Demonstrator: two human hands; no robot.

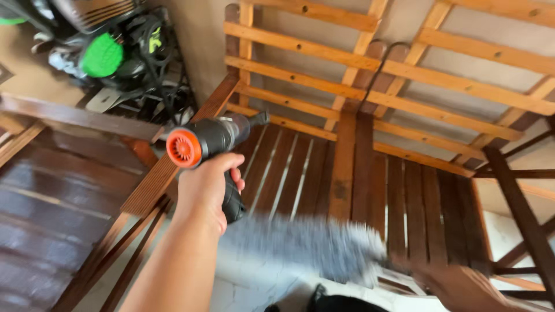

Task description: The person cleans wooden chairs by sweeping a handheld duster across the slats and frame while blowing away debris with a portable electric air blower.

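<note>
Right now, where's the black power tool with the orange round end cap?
In the head view, the black power tool with the orange end cap is left of centre, gripped in the left hand, nose aimed at the dark slatted wooden frame.

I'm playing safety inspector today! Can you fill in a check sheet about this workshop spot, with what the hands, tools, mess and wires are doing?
Surface: dark brown slatted wooden frame, slats running away from the camera.
Job's things: black power tool with an orange end cap, nose aimed at the slats.
Clutter: pile of tools with a green round part, upper left.
Grippers: left hand wraps the power tool's grip; right hand blurred at the lower right, hold unclear; grey blurred cloth beside it.
Cables: black cords tangled in the pile.
Surroundings: lighter wooden slat frame leaning on a beige wall.
</note>
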